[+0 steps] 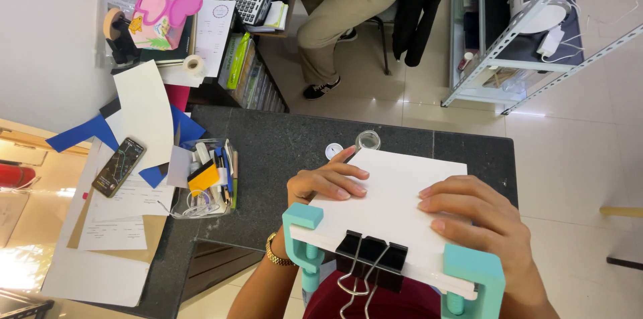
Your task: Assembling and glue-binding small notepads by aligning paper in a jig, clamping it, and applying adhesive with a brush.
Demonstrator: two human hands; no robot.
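Observation:
A stack of white paper [392,205] lies across a turquoise plastic frame [472,269] at the near edge of a dark stone table [281,151]. A black binder clip [370,257] grips the stack's near edge, its wire handles hanging toward me. My left hand [328,181] rests on the stack's left side, fingers flat on the paper, a gold watch on the wrist. My right hand [479,222] presses down on the right side, fingers curled over the sheets.
A small clear jar [368,139] and white lid [333,151] sit beyond the paper. A clear tray of stationery [207,181], a phone [119,166] and loose sheets lie at left. A seated person [341,4], cluttered desk and metal shelving [536,24] stand behind.

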